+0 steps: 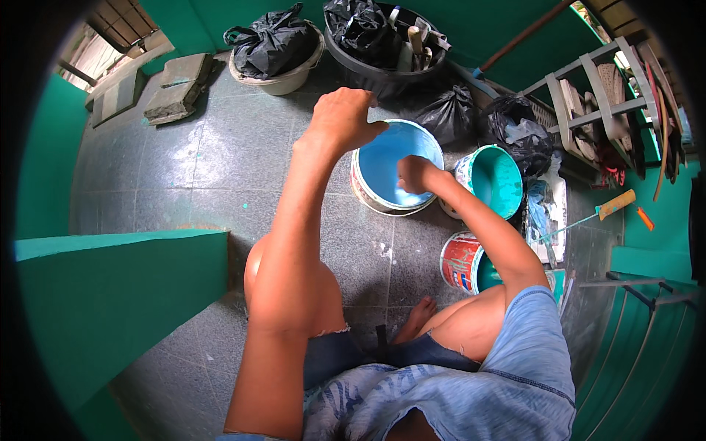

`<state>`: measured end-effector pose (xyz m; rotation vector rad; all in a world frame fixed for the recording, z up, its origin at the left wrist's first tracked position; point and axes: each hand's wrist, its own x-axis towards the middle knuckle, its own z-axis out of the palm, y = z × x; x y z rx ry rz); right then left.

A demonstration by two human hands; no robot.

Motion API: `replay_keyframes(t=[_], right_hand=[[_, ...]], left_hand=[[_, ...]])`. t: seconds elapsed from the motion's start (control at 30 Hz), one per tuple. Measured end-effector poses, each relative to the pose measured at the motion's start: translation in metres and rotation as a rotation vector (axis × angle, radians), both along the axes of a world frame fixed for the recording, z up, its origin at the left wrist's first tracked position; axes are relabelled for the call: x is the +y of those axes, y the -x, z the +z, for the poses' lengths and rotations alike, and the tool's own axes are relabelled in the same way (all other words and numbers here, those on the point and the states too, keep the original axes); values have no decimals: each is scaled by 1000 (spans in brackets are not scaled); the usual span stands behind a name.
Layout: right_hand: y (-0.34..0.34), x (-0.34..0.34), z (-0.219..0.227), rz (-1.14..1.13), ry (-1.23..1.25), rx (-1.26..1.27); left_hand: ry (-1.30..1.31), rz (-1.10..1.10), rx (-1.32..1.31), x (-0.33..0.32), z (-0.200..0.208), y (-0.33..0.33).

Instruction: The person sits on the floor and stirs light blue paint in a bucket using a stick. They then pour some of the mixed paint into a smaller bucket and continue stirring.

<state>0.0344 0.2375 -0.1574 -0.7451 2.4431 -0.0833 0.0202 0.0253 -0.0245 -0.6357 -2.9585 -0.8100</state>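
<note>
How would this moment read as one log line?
left hand: near rim of blue-coated bucket | right hand: curled over its opening | grip: unclear | nearby: teal-coated bucket, red bucket

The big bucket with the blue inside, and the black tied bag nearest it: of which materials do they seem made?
The bucket is probably plastic, smooth and slightly glossy; its thick pale rim suggests this. The black bag looks like thin, shiny plastic film: sharp creases and highlights show.

Left hand beyond curled right hand
</note>
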Motion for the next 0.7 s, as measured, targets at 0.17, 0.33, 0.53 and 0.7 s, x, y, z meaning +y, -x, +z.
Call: replay_keyframes(t=[0.17,0.33,0.53,0.7], right_hand=[[-3,-9,1,-182,527,259],[1,4,1,-65,106,444],[0,-3,-1,-181,493,-143],[-2,-7,8,-103,259,506]], left_hand=[[11,-1,-27,-2,3,1],[14,7,-26,-2,5,0],[35,-7,-12,-2,4,1],[75,-4,-43,-1,8,-1]])
